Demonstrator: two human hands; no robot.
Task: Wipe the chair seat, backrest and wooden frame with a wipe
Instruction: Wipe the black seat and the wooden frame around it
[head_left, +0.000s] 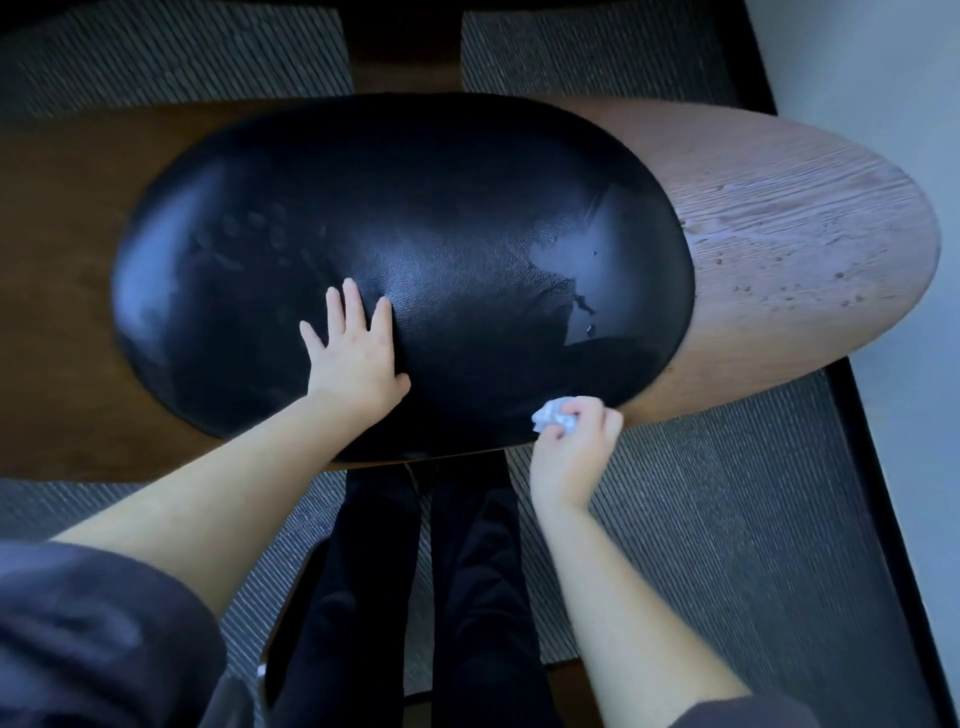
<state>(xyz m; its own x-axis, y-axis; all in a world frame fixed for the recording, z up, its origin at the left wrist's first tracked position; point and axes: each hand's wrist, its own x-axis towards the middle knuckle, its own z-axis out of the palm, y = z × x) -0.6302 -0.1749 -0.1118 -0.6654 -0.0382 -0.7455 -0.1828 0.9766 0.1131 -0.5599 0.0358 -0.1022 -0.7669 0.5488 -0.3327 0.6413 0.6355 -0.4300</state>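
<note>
A black leather cushion (405, 218) fills the middle of the view, set on a wide wooden frame (810, 249) that sticks out on both sides. My left hand (353, 353) lies flat on the cushion's near part, fingers spread and straight. My right hand (571, 447) grips a crumpled white wipe (553, 417) at the cushion's near right edge, where leather meets wood. Damp streaks shine on the right part of the cushion.
A grey ribbed rug (701, 509) lies under the chair. A dark strip (883, 493) borders the rug on the right, with pale floor (914, 104) beyond. My dark-trousered legs (467, 571) stand close against the chair's near edge.
</note>
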